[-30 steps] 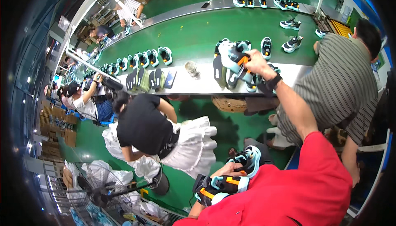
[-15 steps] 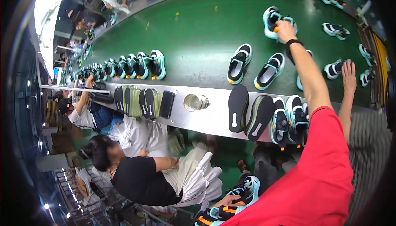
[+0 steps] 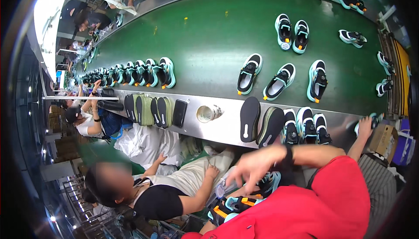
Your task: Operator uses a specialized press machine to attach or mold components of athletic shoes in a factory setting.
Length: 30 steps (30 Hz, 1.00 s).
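Note:
My right hand [image 3: 257,165], with a black wristband, hovers over my lap, blurred by motion, its fingers apart and nothing visible in them. Beneath it, my left hand [image 3: 237,191] is partly hidden and grips a pair of black, white and aqua sneakers [image 3: 231,208] with orange tabs against my red shirt. A clear tag with a round blue-white label [image 3: 219,190] hangs beside them. On the green belt stands another pair of sneakers [image 3: 301,36], with a round label on one shoe. Several more sneakers [image 3: 317,82] stand nearer.
Black insoles [image 3: 250,119], several sneakers [image 3: 306,127], a clear cup [image 3: 208,113] and a phone [image 3: 179,112] lie along the metal ledge. At left sits a co-worker in black [image 3: 159,202]. Another person's hand [image 3: 365,126] holds a sneaker at right, near a cardboard box [image 3: 382,140].
My right hand has let go of the far sneaker pair and come back to my lap. The person at right has lifted a sneaker off the belt. The co-worker at left has shifted.

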Tool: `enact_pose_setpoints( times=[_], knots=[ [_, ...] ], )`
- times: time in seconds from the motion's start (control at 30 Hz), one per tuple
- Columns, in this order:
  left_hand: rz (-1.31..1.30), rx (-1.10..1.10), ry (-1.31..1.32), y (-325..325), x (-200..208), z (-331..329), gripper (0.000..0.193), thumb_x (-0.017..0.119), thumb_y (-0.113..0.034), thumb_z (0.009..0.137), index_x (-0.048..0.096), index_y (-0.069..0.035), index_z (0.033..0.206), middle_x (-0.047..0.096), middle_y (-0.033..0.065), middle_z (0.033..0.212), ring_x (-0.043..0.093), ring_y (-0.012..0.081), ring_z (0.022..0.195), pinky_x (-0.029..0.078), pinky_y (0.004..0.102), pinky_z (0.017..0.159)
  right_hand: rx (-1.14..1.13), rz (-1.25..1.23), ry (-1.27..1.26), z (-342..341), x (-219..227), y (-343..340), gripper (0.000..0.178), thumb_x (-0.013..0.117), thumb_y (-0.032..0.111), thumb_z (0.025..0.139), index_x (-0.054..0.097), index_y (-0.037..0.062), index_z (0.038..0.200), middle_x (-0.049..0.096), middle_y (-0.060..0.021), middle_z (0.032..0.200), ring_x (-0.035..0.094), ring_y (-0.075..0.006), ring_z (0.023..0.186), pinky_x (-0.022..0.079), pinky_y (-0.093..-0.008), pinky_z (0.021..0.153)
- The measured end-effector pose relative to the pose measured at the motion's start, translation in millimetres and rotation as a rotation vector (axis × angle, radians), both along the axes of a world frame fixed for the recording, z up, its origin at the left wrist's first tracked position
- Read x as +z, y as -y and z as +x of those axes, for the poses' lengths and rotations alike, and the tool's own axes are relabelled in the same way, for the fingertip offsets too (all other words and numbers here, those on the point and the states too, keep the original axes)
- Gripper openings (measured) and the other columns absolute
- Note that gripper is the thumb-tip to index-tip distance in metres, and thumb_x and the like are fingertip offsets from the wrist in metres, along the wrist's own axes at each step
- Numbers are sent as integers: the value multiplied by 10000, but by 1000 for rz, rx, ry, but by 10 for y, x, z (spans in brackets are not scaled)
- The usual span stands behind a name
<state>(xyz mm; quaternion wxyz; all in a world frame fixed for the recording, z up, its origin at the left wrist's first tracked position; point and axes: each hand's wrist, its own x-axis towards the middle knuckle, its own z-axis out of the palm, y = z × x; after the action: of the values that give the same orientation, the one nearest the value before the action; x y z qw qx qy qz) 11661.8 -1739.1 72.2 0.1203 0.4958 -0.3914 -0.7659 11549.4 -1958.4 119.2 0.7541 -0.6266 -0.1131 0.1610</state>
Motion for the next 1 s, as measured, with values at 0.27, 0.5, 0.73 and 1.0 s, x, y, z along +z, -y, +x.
enact_pose_setpoints(
  times=[0.27, 0.5, 0.73, 1.0],
  knots=[
    [-259, -138, -85, 219, 4, -51, 227, 709, -199, 858, 588, -13, 812, 489, -32, 683, 410, 44, 684, 355, 269, 578, 43, -250, -118, -205, 524, -827, 725, 741, 273, 749, 390, 99, 1359, 634, -132, 801, 637, -338, 761, 488, -405, 674],
    [-375, -239, -184, 363, 187, -429, 222, 713, -194, 852, 601, -5, 819, 501, -24, 687, 418, 47, 690, 364, 267, 585, 130, -121, -197, -446, 667, -1104, 695, 709, 65, 697, 342, 35, 1287, 607, -134, 720, 653, -282, 666, 498, -402, 489],
    [-552, -248, -218, 686, 784, -933, 218, 717, -189, 845, 613, 2, 826, 513, -16, 690, 426, 50, 695, 372, 265, 592, -32, -374, 174, -864, 1231, -1173, 303, 671, 97, 648, 581, -4, 919, 597, -160, 758, 602, -316, 720, 463, -431, 661],
    [-910, 94, -18, 2719, 1902, -934, 163, 732, -145, 821, 675, 5, 795, 614, 23, 672, 576, 75, 594, 452, 254, 539, -503, -803, 302, -2048, 2795, -115, 231, 686, 93, 673, 632, -11, 873, 634, -182, 740, 640, -315, 725, 504, -401, 637]
  ],
)
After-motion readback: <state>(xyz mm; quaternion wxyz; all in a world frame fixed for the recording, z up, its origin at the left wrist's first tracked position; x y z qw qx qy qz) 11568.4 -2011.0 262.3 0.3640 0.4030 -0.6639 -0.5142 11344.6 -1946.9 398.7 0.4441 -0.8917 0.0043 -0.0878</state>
